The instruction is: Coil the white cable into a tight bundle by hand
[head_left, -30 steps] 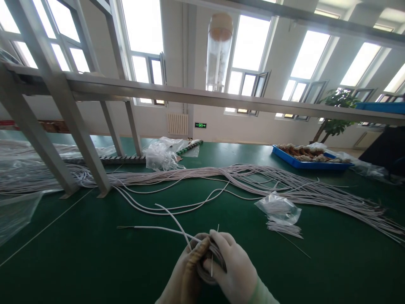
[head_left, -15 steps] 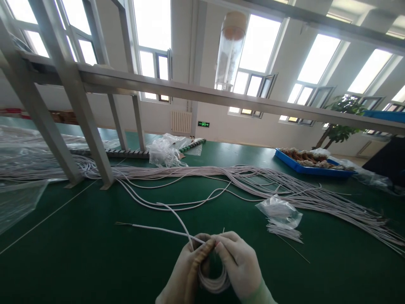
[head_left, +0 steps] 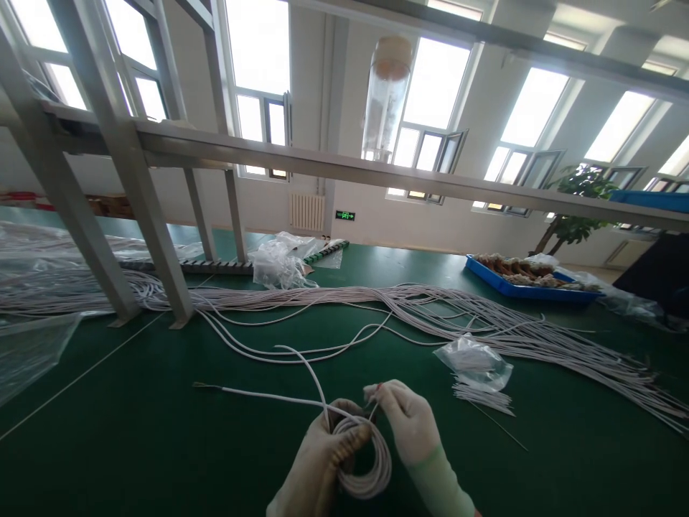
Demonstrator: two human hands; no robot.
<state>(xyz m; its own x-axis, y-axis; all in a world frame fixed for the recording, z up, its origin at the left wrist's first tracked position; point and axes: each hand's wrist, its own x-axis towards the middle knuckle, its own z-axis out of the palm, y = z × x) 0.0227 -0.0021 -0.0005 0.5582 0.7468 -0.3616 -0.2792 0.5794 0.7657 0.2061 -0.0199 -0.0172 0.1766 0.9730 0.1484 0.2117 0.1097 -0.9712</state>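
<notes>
My left hand [head_left: 315, 454], in a pale glove with darkened fingertips, is closed around one side of a coiled white cable [head_left: 380, 465], thumb across the loops. Two cable ends stick out from it: one runs left to bare wire strands [head_left: 206, 386], the other curves upward. Just above the coil's right side, my gloved right hand [head_left: 410, 422] pinches a thin white tie [head_left: 373, 411] that reaches down to the loops. Whether the tie goes around the bundle is hidden. Further right lies a bunch of similar thin white ties [head_left: 484, 397], partly under a clear plastic bag [head_left: 474, 362].
A long bundle of loose cables [head_left: 344, 294] stretches across the green table [head_left: 134, 416]. Behind it are crumpled plastic bags [head_left: 280, 262] and a blue tray [head_left: 530, 291] of parts. Metal shelf posts [head_left: 156, 215] stand at left; a shelf rail [head_left: 344, 166] crosses overhead, with a bottle [head_left: 385, 100] beyond.
My right hand has drawn up and right, away from my left fingers, with the tie in its pinch. More of the coil now shows. My left hand has stayed nearly in place.
</notes>
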